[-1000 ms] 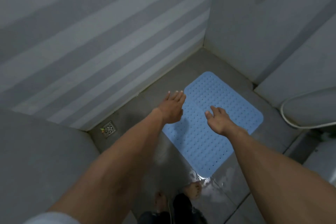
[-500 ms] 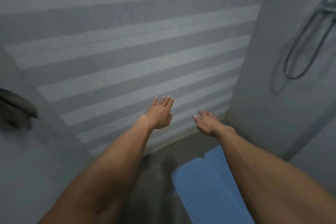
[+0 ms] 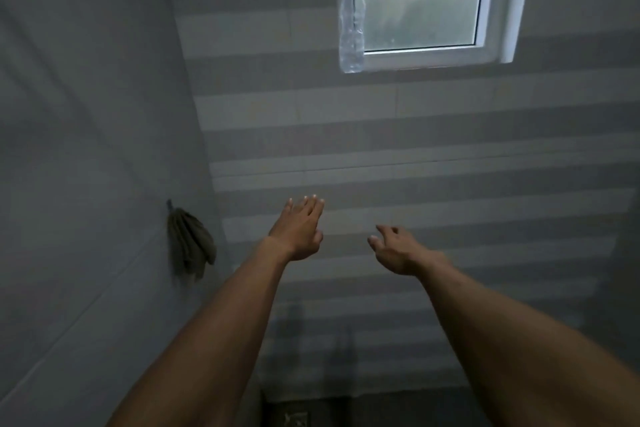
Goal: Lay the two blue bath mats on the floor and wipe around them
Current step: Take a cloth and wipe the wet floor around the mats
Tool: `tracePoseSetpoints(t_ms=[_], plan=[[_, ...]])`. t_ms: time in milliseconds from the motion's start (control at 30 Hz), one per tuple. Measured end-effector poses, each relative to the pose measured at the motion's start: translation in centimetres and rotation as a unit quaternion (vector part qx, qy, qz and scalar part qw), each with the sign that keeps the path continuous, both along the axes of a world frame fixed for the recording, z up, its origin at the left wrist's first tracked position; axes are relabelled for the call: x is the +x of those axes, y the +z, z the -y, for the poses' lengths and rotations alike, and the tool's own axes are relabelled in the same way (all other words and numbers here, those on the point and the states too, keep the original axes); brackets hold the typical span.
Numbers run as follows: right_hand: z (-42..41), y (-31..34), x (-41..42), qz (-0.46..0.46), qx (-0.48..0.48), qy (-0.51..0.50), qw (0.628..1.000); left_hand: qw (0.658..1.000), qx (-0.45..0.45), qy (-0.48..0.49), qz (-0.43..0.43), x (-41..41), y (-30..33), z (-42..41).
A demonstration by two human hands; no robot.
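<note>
On the left wall, plain and pale, a grey-brown cloth hangs bunched from a hook, just short of the corner where the far wall begins. Right of the cloth, the left hand is held out in the air in front of the striped wall, its back to the camera, fingers straight and close together, holding nothing and touching nothing. Low between the two bare forearms, at the near edge of the view, a dark strip of floor shows with a small square drain set in it. Above the hands, a clear plastic bottle with a blue cap stands upright on the left end of the sill of a white-framed window with frosted glass, set high in the far wall. The right hand reaches out to the right of the left one, a little lower and well apart from it, fingers loosely curved and slightly spread, thumb out to the left, also empty. Neither blue mat is in view; only the walls, the window and that thin strip of floor show. At the far right edge, a darker wall surface closes the scene.
</note>
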State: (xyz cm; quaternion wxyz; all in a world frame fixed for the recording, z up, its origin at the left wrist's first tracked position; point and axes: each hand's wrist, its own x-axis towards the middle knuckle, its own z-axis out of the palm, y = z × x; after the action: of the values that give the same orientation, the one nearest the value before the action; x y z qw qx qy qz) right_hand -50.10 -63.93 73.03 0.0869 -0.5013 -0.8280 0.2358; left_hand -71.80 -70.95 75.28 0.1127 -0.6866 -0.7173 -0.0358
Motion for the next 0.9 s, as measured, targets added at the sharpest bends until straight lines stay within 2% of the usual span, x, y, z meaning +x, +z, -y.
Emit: tracePoseSetpoints(t_ms=[200,300,433,533,600,733,900], plan=[[0.1,0.0,-8.2,0.032,0.014,0.107,0.994,0.994,-0.008,0.111,0.007,-6.0,-1.1,4.1],[0.4,-0.2,-13.1,0.041,0.022,0.167,0.985,0.985,0.043,0.170,0.012,-8.9,-1.7,5.8],[0.4,-0.8,-20.5,0.038,0.029,0.229,0.972,0.938,0.140,0.313,0.051,-13.0,-0.7,7.0],[0.6,-0.9,-25.9,0.021,0.032,0.255,0.966,0.902,0.158,0.392,0.086,-16.6,0.4,6.8],[0.6,-0.9,-29.1,0.018,0.038,0.266,0.963,0.900,0.145,0.407,0.062,-18.5,1.2,6.2],[0.0,-0.1,-34.7,0.006,0.040,0.283,0.958,0.920,0.060,0.386,-0.024,-20.0,2.3,4.7],[-0.4,0.4,-39.0,-0.034,0.031,0.316,0.948,0.921,0.020,0.385,-0.051,-21.2,4.3,2.8]])
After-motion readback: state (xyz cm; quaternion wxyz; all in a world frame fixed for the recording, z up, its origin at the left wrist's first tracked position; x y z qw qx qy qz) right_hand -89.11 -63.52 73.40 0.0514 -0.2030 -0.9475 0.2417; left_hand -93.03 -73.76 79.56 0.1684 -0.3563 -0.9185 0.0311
